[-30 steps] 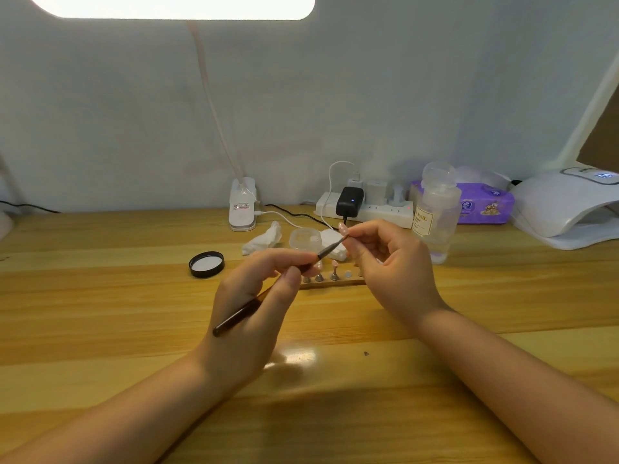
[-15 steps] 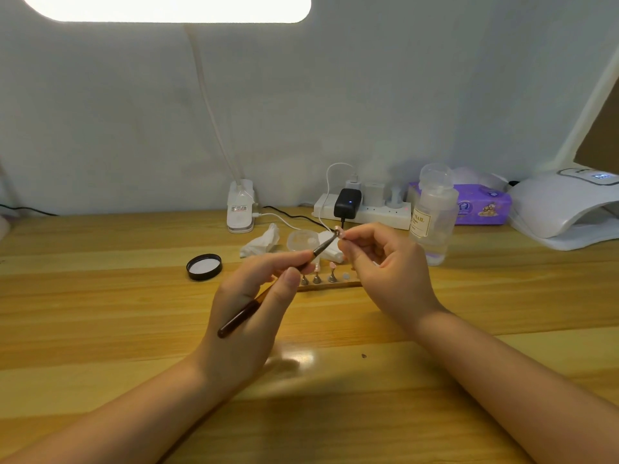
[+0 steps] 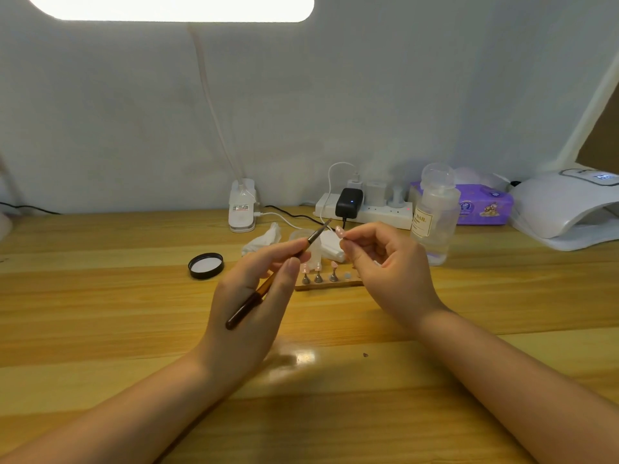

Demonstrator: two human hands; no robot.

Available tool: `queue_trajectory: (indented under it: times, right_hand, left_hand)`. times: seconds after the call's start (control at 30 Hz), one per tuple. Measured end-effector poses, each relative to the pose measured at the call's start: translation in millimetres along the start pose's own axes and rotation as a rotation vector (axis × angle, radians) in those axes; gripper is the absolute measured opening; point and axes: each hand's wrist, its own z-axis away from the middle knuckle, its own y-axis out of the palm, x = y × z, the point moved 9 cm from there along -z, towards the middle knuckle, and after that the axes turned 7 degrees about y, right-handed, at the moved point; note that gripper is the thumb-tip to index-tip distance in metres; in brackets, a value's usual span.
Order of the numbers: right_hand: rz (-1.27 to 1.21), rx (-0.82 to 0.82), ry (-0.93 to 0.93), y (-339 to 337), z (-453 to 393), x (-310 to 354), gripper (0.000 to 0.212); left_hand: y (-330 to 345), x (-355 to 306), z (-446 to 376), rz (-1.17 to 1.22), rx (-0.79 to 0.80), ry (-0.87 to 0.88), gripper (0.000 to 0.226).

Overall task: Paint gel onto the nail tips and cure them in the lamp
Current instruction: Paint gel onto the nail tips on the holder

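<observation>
Brush (image 3: 280, 272) held in left hand (image 3: 249, 306), fingers clamped on its handle, bristle end raised just short of the nail tip (image 3: 340, 232). Right hand (image 3: 390, 272) pinches that tip between thumb and forefinger. Beyond both grips, more tips stand on a holder (image 3: 330, 284); lamp (image 3: 566, 209) sits far right on the tabletop (image 3: 100, 313).

bright overhead lamp (image 3: 174, 6) | table (image 3: 100, 329) glare | edges warped
</observation>
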Motion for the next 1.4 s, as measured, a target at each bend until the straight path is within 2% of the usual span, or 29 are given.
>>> queue_trajectory:
  times: [0.23,0.27,0.37,0.4,0.5,0.53,0.8,1.03,1.17,1.27,1.3,1.37,1.4]
  right_hand:
    - [-0.004,-0.002,0.005,-0.4,-0.2,-1.8,0.014]
    - [0.000,-0.004,0.007,-0.6,-0.3,-2.3,0.015]
    - [0.014,-0.010,0.009,-0.9,-0.7,-2.8,0.014]
    - [0.014,-0.012,0.007,-1.0,-0.7,-2.6,0.014]
    - [0.022,-0.013,0.004,-1.0,-0.5,-1.9,0.014]
    - [0.024,-0.013,0.002,-1.0,-0.3,-1.7,0.014]
    - [0.062,-0.023,-0.002,-2.2,-1.3,-2.9,0.014]
    - [0.095,-0.035,-0.033,-2.6,-1.6,0.5,0.014]
    - [0.102,-0.039,-0.037,-3.1,-1.1,0.7,0.014]
    - [0.118,-0.043,-0.057,-2.6,-0.7,3.1,0.014]
    - [0.126,-0.044,-0.064,-2.5,-0.7,3.7,0.014]
    - [0.132,-0.042,-0.072,-2.2,-0.6,3.7,0.014]
    - [0.132,-0.041,-0.072,-2.1,-0.4,3.4,0.014]
  left_hand:
    - [-0.9,-6.0,2.9,0.033,0.030,0.005,0.030]
    - [1.7,0.1,-0.9,0.037,0.026,-0.028,0.029]
    - [3.5,45.6,-4.1,0.147,-0.001,-0.345,0.018]
    - [2.2,44.6,-6.1,0.125,-0.017,-0.349,0.018]
    - [2.5,-2.4,-3.6,-0.029,0.009,-0.008,0.028]
    - [0.4,-7.9,1.3,-0.012,0.023,0.008,0.029]
    - [-0.9,-4.9,0.9,-0.007,0.001,0.015,0.027]
    - [2.0,-6.7,-1.2,-0.023,0.050,0.059,0.028]
    - [-3.2,24.7,-5.7,0.036,-0.066,-0.192,0.015]
    - [-0.4,-7.3,-2.1,-0.086,0.018,0.054,0.027]
    - [1.8,-10.5,-4.4,-0.081,0.039,0.065,0.028]
    - [5.9,0.3,-7.9,-0.102,0.070,-0.015,0.023]
    - [7.1,10.1,-8.7,-0.098,0.078,-0.122,0.018]
